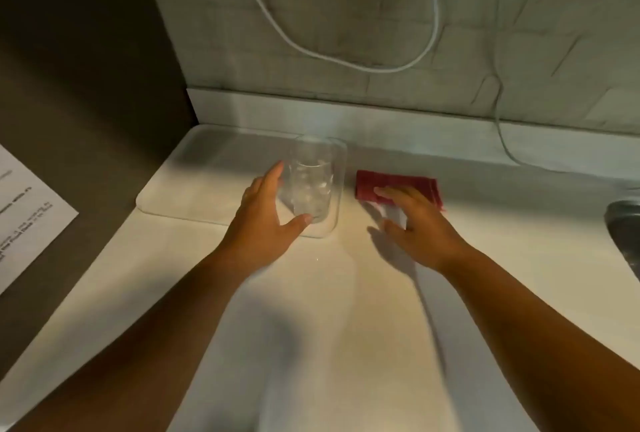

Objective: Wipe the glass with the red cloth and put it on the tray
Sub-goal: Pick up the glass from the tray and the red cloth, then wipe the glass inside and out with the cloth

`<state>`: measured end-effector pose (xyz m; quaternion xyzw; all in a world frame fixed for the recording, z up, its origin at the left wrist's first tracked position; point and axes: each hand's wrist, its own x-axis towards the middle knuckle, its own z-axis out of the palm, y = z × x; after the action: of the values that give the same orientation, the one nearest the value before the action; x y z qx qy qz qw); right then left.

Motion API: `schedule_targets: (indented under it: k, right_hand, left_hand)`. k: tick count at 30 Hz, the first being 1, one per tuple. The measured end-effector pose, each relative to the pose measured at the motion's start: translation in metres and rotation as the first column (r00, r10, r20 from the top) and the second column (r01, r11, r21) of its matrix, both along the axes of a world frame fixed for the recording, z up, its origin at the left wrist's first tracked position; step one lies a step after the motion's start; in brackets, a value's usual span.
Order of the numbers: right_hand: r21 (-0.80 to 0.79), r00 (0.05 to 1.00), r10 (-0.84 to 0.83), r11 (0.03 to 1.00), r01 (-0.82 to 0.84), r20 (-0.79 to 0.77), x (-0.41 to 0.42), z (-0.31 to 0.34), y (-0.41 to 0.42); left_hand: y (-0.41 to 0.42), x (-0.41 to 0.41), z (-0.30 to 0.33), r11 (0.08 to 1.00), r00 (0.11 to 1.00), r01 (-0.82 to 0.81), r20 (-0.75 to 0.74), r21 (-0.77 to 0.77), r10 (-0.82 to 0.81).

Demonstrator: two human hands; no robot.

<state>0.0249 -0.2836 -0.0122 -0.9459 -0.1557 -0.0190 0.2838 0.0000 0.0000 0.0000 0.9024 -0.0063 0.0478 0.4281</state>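
Note:
A clear drinking glass (311,179) stands upright on the right end of a pale translucent tray (207,182) on the white counter. My left hand (266,217) is open around the glass's left side, thumb near its base and fingers by its wall; whether they touch it I cannot tell. A folded red cloth (398,186) lies flat on the counter just right of the tray. My right hand (419,220) hovers over the cloth's near edge with fingers spread, its fingertips reaching onto the cloth, holding nothing.
A white cable (346,63) hangs in a loop on the tiled wall behind, and a thinner cord (502,134) runs down to the counter. A metal fixture (623,224) sits at the right edge. A printed sheet (24,210) lies on the dark surface at left.

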Motion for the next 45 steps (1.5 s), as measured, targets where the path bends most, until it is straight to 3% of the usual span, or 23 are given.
schedule_targets:
  k: [4, 9, 14, 24, 29, 33, 37, 39, 41, 42, 45]
  right_hand:
    - [-0.065, 0.996, -0.092, 0.994, 0.092, 0.006, 0.015, -0.015, 0.003]
    - [-0.234, 0.991, -0.112, 0.964, 0.126, 0.069, 0.033, -0.028, 0.004]
    - [-0.314, 0.972, -0.118, 0.933, 0.178, 0.201, 0.039, -0.031, 0.002]
    - [-0.429, 0.92, -0.165, 0.846, 0.317, 0.356, 0.02, -0.027, 0.026]
    - [-0.463, 0.946, -0.181, 0.837, 0.291, 0.267, 0.014, -0.027, 0.026]
    - [-0.53, 0.984, -0.118, 0.831, 0.17, 0.131, 0.023, -0.012, 0.029]
    - [-0.294, 0.982, -0.187, 0.94, 0.175, -0.013, 0.033, 0.003, 0.015]
    - [-0.009, 0.949, -0.274, 0.961, 0.276, -0.158, 0.029, 0.013, 0.007]
    - [0.349, 0.899, -0.292, 0.846, 0.402, -0.328, 0.018, 0.026, 0.007]
    - [0.473, 0.896, -0.291, 0.77, 0.428, -0.336, 0.01, 0.034, 0.01]
    - [0.653, 0.945, -0.274, 0.685, 0.322, -0.178, -0.017, 0.056, 0.032]
  left_hand:
    - [0.0, 0.012, -0.013, 0.981, 0.998, -0.027, -0.063, -0.194, 0.015]
    - [-0.003, 0.032, -0.019, 0.955, 0.998, 0.026, -0.042, -0.296, -0.04]
    - [-0.001, 0.045, -0.019, 0.938, 0.987, 0.09, -0.095, -0.335, -0.129]
    - [0.001, 0.044, -0.021, 0.909, 0.995, 0.075, -0.023, -0.41, -0.092]
    - [0.0, 0.034, -0.014, 0.811, 0.999, 0.029, -0.018, -0.585, -0.049]
    - [-0.005, 0.024, -0.001, 0.75, 0.996, 0.042, -0.034, -0.66, -0.086]
    - [-0.011, 0.017, 0.005, 0.734, 0.996, 0.019, -0.05, -0.679, -0.071]
    - [-0.014, 0.013, 0.006, 0.719, 0.996, -0.003, -0.063, -0.695, -0.057]
    - [-0.015, 0.01, 0.008, 0.699, 0.996, -0.016, -0.076, -0.715, -0.056]
    - [-0.017, 0.009, 0.009, 0.692, 0.995, -0.013, -0.081, -0.722, -0.066]
    - [-0.023, 0.004, 0.013, 0.665, 0.994, -0.008, -0.079, -0.747, -0.077]
